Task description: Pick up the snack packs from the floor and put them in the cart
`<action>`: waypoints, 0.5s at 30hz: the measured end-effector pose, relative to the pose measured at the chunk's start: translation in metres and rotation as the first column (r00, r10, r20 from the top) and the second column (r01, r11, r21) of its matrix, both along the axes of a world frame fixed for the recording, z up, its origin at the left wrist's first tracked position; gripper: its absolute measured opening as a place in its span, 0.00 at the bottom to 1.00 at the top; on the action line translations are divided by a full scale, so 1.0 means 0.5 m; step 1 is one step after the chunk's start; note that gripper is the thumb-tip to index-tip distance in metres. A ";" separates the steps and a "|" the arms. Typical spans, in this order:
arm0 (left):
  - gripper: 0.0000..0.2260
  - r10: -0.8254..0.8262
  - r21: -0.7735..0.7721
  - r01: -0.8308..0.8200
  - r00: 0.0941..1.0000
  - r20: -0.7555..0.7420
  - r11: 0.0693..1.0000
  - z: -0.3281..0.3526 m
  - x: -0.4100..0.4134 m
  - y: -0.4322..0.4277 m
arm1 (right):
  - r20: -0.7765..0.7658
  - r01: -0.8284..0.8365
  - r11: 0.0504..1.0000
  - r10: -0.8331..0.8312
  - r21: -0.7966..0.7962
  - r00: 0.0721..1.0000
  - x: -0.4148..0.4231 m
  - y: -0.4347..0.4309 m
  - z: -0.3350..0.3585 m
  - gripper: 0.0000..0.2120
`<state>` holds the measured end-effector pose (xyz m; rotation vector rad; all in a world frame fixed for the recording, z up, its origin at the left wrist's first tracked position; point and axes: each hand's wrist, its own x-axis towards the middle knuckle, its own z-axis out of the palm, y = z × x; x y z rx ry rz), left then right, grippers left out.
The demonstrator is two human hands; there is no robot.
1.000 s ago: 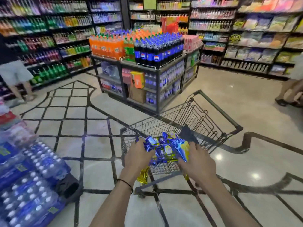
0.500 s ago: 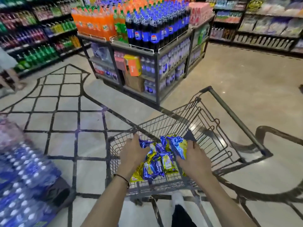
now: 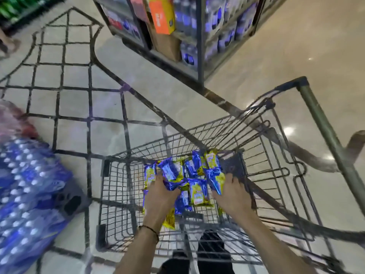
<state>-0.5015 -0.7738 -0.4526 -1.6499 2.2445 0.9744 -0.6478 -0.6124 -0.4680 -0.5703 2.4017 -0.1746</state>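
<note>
Several blue-and-yellow snack packs point(image 3: 197, 191) hang in a bunch inside the basket of the grey wire cart point(image 3: 122, 194). My left hand point(image 3: 161, 196) grips the left side of the bunch, fingers curled around the packs. My right hand point(image 3: 231, 194) holds the right side, fingers wrapped on a blue pack. Both hands are below the cart's rim, over its wire floor. The cart's green handle point(image 3: 324, 125) runs along the right.
A shelf island point(image 3: 199, 46) with bottled drinks and an orange box stands beyond the cart. Shrink-wrapped packs of water bottles point(image 3: 25, 194) are stacked on the floor at left. A person's foot point(image 3: 9, 44) shows at far left. Tiled floor with dark lines surrounds the cart.
My view has tilted down and closer to the cart. Both hands have lowered the bunch of snack packs deeper into the basket, still holding it.
</note>
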 end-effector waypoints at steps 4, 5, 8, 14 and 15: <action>0.22 0.089 0.052 -0.089 0.996 0.013 0.995 -0.143 -0.049 -0.009 | 0.094 0.052 0.997 -0.057 0.060 0.994 -0.042 -0.030 -0.157 0.42; 0.22 0.100 0.064 -0.102 0.995 0.028 0.993 -0.182 -0.061 -0.009 | 0.115 0.062 0.995 -0.071 0.078 0.991 -0.049 -0.037 -0.197 0.44; 0.24 0.065 0.052 -0.069 0.995 0.079 0.996 -0.294 -0.088 -0.002 | 0.157 0.118 0.985 -0.137 0.122 0.978 -0.052 -0.051 -0.306 0.46; 0.33 -0.020 0.051 0.012 0.987 0.162 0.999 -0.456 -0.116 0.026 | 0.141 0.153 0.980 -0.171 0.131 0.975 -0.031 -0.059 -0.470 0.45; 0.34 0.003 0.062 -0.013 0.985 0.171 0.998 -0.471 -0.116 0.028 | 0.123 0.140 0.982 -0.155 0.127 0.980 -0.025 -0.062 -0.486 0.44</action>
